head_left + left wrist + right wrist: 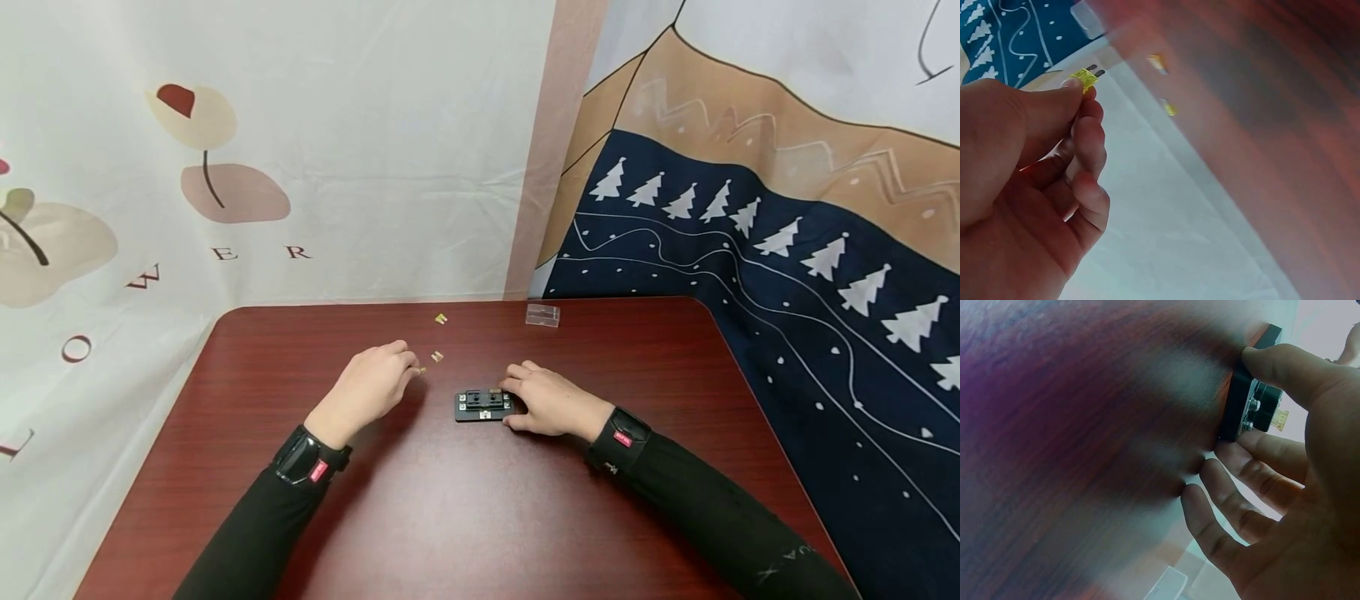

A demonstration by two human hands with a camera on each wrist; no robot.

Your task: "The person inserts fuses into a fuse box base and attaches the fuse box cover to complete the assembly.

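My left hand (pixel 370 386) pinches a small yellow blade fuse (pixel 1085 77) between thumb and forefinger. Its two metal prongs point away from the fingertips in the left wrist view. A black fuse holder (pixel 480 407) with metal screw terminals lies on the table, right of that hand. My right hand (pixel 553 403) grips the holder's right end, thumb at the near edge and fingers at the far one. One yellow fuse (pixel 1280 419) sits in the holder, beside the right fingers. Two loose yellow fuses, a nearer one (pixel 437 357) and a farther one (pixel 441 318), lie past the left fingertips.
A clear plastic box (pixel 542 315) lies near the far edge of the reddish-brown wooden table (pixel 450 517). Behind the table hangs a pale printed cloth (pixel 397 150), with a dark blue tree-patterned cloth (pixel 675 250) along the right side.
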